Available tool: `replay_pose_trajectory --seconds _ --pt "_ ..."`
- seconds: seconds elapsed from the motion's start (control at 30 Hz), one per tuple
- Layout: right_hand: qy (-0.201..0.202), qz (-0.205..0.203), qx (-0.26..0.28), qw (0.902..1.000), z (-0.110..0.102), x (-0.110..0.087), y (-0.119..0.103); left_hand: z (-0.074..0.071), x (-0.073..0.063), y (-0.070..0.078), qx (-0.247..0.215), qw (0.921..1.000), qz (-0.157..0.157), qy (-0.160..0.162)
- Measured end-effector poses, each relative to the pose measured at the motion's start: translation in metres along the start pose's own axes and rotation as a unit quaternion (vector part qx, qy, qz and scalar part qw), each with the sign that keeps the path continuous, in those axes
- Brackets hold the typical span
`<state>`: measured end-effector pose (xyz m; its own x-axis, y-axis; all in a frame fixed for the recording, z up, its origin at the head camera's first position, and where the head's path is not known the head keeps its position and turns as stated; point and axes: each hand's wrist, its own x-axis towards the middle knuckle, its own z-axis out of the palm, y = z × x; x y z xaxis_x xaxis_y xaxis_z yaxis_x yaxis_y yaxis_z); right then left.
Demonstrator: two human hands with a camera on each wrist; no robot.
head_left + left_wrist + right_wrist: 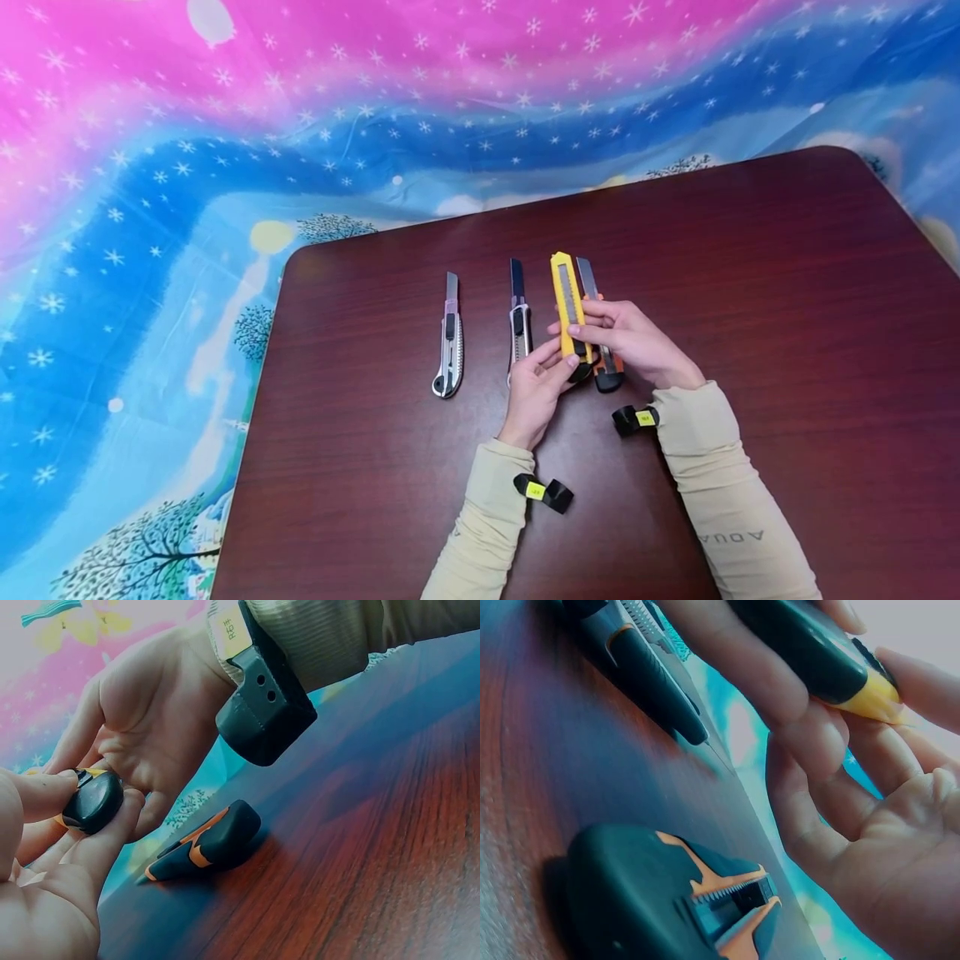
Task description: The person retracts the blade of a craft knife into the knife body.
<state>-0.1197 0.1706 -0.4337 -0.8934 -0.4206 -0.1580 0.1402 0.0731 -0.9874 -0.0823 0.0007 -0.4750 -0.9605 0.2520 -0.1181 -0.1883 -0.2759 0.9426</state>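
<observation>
Both hands hold a yellow box cutter (562,283) above the table, its yellow nose pointing away and its black end cap (96,802) towards the person. My left hand (534,396) pinches it near that cap, thumb on top and fingers beneath. Farther up the body, my right hand (637,342) grips its right side between thumb and fingers. Just right of it, partly covered by the right hand, lies an orange and black box cutter (609,381) with its blade out. A silver and black box cutter (517,321) lies to the left, its lower end hidden behind the left hand.
Farther left on the dark red-brown table (360,433) lies another silver box cutter (450,333), blade out. Behind the table's far edge hangs a pink and blue snowflake-patterned cloth (450,83). Both wrists carry small black camera mounts (557,495).
</observation>
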Motion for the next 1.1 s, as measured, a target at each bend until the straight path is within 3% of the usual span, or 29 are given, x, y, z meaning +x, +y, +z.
replay_pose_trajectory --seconds 0.27,0.4,0.57,0.67,0.9,1.03,1.1 --pt "0.017 0.004 -0.009 0.9998 -0.005 -0.005 -0.004 0.004 -0.001 0.0 -0.007 0.9998 0.013 -0.013" --pt "0.047 0.006 -0.003 0.9989 -0.009 -0.008 -0.006 0.006 -0.001 0.0 -0.011 0.9991 0.024 -0.031" --pt "0.11 -0.004 0.021 0.9938 -0.02 -0.013 -0.009 0.005 -0.002 -0.001 0.041 0.9982 0.032 -0.029" --pt "0.142 -0.018 0.048 0.9886 -0.03 -0.02 -0.011 0.005 -0.002 -0.002 0.086 0.9954 0.041 -0.011" --pt "0.232 -0.014 0.076 0.9696 -0.058 -0.042 -0.015 0.009 -0.004 -0.004 0.192 0.9785 0.066 0.037" --pt "0.3 0.014 0.074 0.9508 -0.071 -0.054 -0.013 0.012 -0.004 -0.003 0.267 0.9584 0.093 0.038" --pt "0.327 0.028 0.046 0.9435 -0.077 -0.058 -0.012 0.014 -0.004 -0.003 0.302 0.9471 0.102 0.036"
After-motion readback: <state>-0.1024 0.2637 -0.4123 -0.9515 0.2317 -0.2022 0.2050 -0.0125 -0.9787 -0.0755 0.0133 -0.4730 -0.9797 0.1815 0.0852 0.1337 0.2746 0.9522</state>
